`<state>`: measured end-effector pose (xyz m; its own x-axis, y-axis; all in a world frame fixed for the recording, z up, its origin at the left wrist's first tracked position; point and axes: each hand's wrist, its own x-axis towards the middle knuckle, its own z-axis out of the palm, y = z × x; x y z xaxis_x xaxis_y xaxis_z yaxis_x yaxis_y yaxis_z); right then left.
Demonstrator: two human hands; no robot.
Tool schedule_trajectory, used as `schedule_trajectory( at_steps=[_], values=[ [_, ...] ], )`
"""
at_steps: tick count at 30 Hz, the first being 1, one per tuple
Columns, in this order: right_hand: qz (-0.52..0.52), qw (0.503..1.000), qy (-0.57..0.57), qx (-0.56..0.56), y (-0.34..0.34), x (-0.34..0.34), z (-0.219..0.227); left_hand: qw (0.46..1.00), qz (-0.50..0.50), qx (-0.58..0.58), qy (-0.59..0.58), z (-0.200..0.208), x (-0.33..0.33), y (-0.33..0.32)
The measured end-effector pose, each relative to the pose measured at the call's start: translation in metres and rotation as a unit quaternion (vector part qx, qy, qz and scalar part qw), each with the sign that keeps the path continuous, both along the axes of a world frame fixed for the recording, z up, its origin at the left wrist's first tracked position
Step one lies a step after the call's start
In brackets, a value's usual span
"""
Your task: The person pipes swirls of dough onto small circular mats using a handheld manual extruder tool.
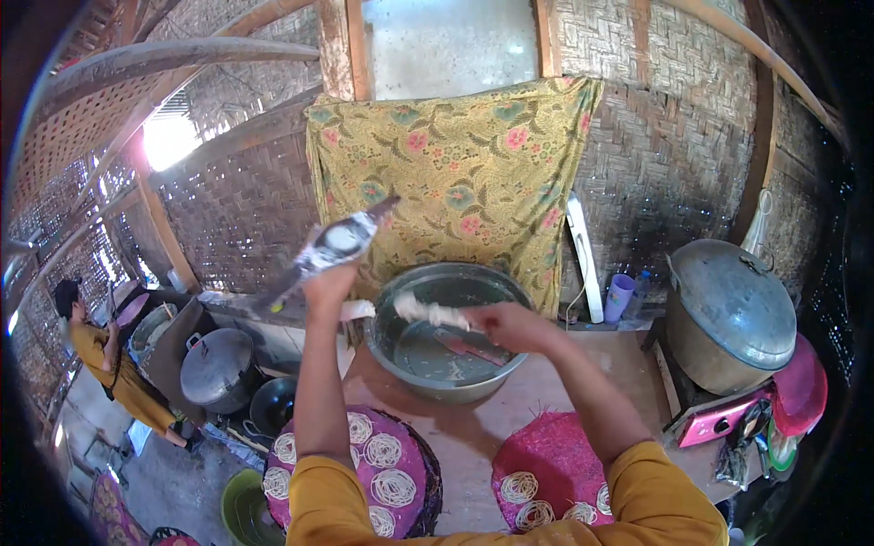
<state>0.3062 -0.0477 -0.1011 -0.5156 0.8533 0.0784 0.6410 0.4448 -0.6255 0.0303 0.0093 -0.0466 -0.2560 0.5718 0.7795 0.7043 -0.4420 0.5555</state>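
My left hand (330,284) is raised left of the basin, wrapped round a long dark hand press (341,238) with a round, white-smeared chamber. A white end (358,310) sticks out below that hand. Blur hides the press's finer detail. In my right hand (512,326), closed, is a lump of white dough (432,313), stretched out above the large grey metal basin (446,389). Inside the basin lies a reddish-brown flat tool (469,348). Coiled white noodle rounds (393,488) rest on a purple round mat (364,464) near my left forearm, others on a pink mat (555,450) near my right elbow.
At right, a big lidded pot (733,314) stands on a pink stove (722,423), near a purple cup (619,298). A lidded pot (218,369), a wok (273,405) and a green tub (246,510) are left. Another person (109,346) stands at far left. Patterned cloth (446,173) hangs behind the basin.
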Motion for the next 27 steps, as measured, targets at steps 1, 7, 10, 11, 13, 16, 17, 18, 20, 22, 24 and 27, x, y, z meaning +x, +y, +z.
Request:
schedule_trajectory(
  at_steps=[1, 7, 10, 11, 13, 16, 17, 18, 20, 22, 24, 27],
  values=[
    [-0.021, 0.974, -0.216, 0.073, 0.015, -0.009, -0.020, 0.998, 0.013, 0.050, -0.023, 0.004, -0.018, 0.000],
    [-0.054, 0.918, -0.345, 0.189, 0.063, -0.023, -0.113, 0.858, -0.300, 0.053, -0.414, 0.019, -0.058, -0.026],
    [0.105, 0.980, 0.125, -0.114, 0.051, -0.040, -0.081, 0.699, -0.460, 0.060, -0.544, 0.007, -0.054, -0.043],
    [0.151, 0.885, 0.349, -0.269, 0.018, -0.059, -0.064, 0.643, -0.530, 0.063, -0.549, 0.004, -0.052, -0.054],
    [0.165, 0.785, 0.415, -0.429, -0.052, -0.057, -0.033, 0.608, -0.540, 0.019, -0.582, -0.006, -0.014, -0.068],
    [0.170, 0.562, 0.520, -0.621, -0.097, -0.037, -0.067, 0.538, -0.593, -0.096, -0.591, -0.058, 0.034, -0.057],
    [0.182, 0.465, 0.563, -0.658, -0.111, -0.028, -0.074, 0.582, -0.558, -0.112, -0.581, -0.068, 0.046, -0.062],
    [0.179, 0.465, 0.563, -0.659, -0.127, -0.013, -0.073, 0.579, -0.558, -0.113, -0.583, -0.085, 0.055, -0.063],
    [0.055, 0.560, 0.653, -0.507, -0.160, 0.018, -0.062, 0.834, -0.270, -0.076, -0.475, -0.132, 0.069, -0.068],
    [-0.041, 0.615, 0.692, -0.376, -0.175, 0.045, -0.062, 0.937, -0.233, -0.097, -0.241, -0.186, 0.090, -0.096],
    [-0.140, 0.647, 0.712, -0.235, -0.179, 0.070, -0.076, 0.848, -0.441, -0.110, -0.274, -0.164, 0.136, -0.161],
    [-0.263, 0.778, 0.568, 0.049, -0.182, 0.103, -0.103, 0.268, -0.566, -0.316, -0.713, -0.183, 0.168, -0.169]
  ],
)
